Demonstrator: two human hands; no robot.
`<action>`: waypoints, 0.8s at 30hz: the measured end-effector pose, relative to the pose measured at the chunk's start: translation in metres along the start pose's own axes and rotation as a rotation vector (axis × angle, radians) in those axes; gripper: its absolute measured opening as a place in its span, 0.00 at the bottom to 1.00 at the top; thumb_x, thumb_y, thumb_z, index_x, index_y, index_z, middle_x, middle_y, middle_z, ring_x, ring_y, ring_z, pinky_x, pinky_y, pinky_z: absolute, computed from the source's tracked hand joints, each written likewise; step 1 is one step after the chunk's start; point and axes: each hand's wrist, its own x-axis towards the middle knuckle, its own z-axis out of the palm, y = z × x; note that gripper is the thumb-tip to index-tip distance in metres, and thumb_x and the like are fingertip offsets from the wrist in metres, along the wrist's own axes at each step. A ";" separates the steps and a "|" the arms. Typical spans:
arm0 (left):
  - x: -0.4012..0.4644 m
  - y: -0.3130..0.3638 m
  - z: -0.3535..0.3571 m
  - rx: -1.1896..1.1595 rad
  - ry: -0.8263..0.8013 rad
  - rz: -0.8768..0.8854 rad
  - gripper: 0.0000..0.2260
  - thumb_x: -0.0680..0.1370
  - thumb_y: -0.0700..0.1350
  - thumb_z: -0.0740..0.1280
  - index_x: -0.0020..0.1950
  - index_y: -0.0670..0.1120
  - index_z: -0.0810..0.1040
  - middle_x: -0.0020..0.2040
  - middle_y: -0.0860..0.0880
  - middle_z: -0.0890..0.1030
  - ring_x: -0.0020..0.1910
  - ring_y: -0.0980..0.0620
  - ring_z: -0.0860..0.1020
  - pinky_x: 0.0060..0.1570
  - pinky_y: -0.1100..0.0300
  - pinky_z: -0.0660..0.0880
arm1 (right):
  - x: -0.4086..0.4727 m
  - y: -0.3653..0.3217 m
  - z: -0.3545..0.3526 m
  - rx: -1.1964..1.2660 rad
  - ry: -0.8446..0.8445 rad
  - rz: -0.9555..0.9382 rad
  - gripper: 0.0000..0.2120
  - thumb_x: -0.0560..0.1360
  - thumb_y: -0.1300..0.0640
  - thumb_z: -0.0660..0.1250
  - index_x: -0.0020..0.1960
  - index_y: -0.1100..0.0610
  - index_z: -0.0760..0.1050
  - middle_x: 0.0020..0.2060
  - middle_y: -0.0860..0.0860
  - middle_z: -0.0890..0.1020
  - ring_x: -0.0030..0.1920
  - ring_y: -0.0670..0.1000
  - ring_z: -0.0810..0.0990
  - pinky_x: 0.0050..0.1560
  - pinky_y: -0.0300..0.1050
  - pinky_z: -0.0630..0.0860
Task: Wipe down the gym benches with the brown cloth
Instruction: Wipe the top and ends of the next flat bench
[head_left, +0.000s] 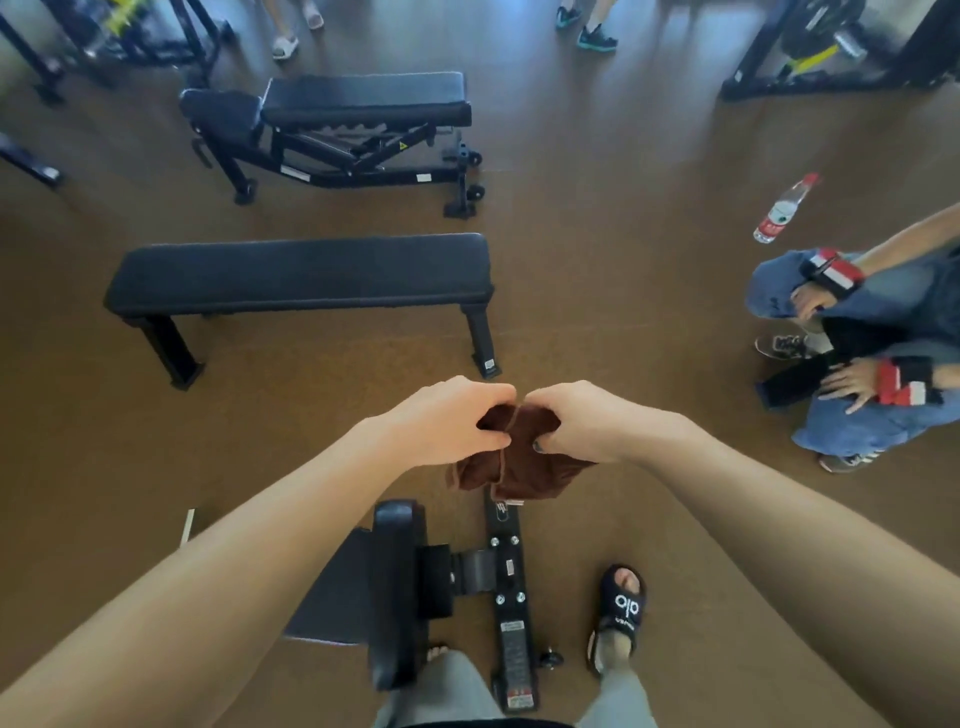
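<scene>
1. My left hand (451, 418) and right hand (574, 418) meet in front of me, both with fingers curled round the brown cloth (511, 462), which hangs bunched between them in the air.
2. Below the cloth stands a bench (397, 587) seen end-on, by my sandalled foot (618, 616).
3. Beyond my hands a flat bench (301, 275) stands on the brown floor (597, 234), with an adjustable bench (332, 111) behind it.
4. A person (872, 343) crouches at the right, near a water bottle (784, 208).
</scene>
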 end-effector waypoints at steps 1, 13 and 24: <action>0.017 0.008 0.000 0.027 0.006 -0.011 0.06 0.83 0.50 0.68 0.56 0.57 0.72 0.48 0.57 0.78 0.46 0.55 0.79 0.44 0.60 0.78 | 0.007 0.018 -0.009 -0.015 -0.008 -0.019 0.12 0.80 0.58 0.68 0.62 0.52 0.80 0.55 0.50 0.83 0.55 0.52 0.80 0.52 0.45 0.76; 0.168 0.077 -0.015 0.061 0.019 -0.192 0.04 0.84 0.50 0.65 0.57 0.54 0.72 0.50 0.53 0.80 0.46 0.50 0.80 0.47 0.50 0.81 | 0.066 0.151 -0.125 -0.239 -0.154 -0.196 0.15 0.83 0.62 0.58 0.64 0.56 0.79 0.55 0.55 0.83 0.53 0.58 0.81 0.48 0.45 0.73; 0.267 -0.001 -0.086 0.086 0.150 -0.260 0.06 0.84 0.46 0.65 0.60 0.51 0.70 0.50 0.51 0.80 0.45 0.50 0.80 0.46 0.55 0.81 | 0.213 0.157 -0.214 -0.290 -0.183 -0.266 0.13 0.83 0.63 0.59 0.62 0.56 0.79 0.53 0.53 0.83 0.49 0.55 0.79 0.46 0.45 0.70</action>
